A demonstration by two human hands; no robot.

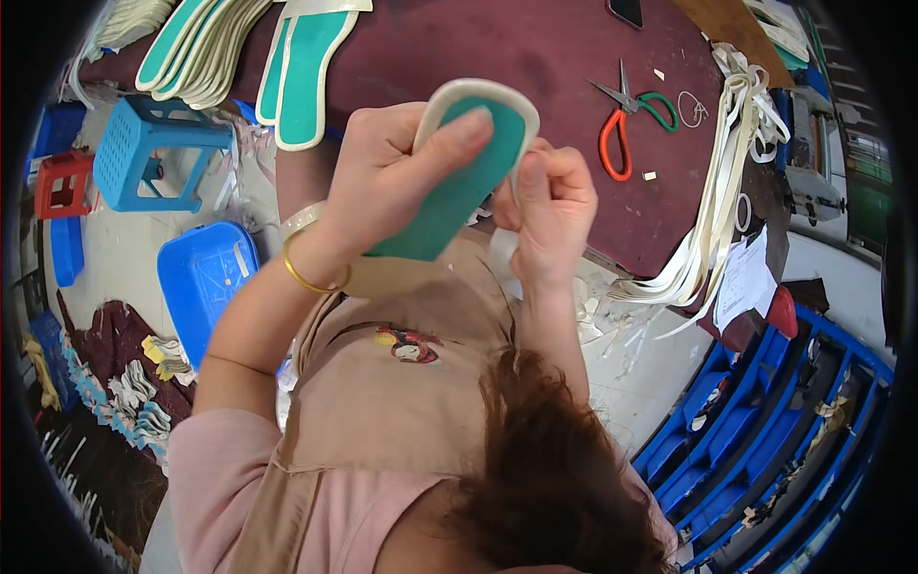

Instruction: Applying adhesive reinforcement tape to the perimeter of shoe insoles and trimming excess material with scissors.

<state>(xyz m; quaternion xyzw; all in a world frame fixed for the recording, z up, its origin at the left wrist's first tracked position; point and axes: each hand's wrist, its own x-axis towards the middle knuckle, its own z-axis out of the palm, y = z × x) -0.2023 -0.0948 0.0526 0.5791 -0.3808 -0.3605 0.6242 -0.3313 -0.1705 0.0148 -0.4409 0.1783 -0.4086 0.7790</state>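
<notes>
A green insole (473, 177) with a cream-white edging is raised over my lap, just off the near side of the table. My left hand (387, 177) grips it, thumb lying flat on the green face and fingers behind. At the insole's right edge, my right hand (555, 206) is closed in a pinch where the white edging strip (517, 180) comes down to the fingertips. The fingertips themselves are partly hidden. A whitish loop or roll (504, 256) shows below the right hand; its kind is unclear.
On the dark red table (478, 48) lie scissors (626, 110) with orange and green handles, stacked green insoles (206, 48), more insoles (306, 86) and long white strips (722, 182). A blue stool (158, 143) and blue basin (206, 277) stand left; a blue rack (765, 430) is right.
</notes>
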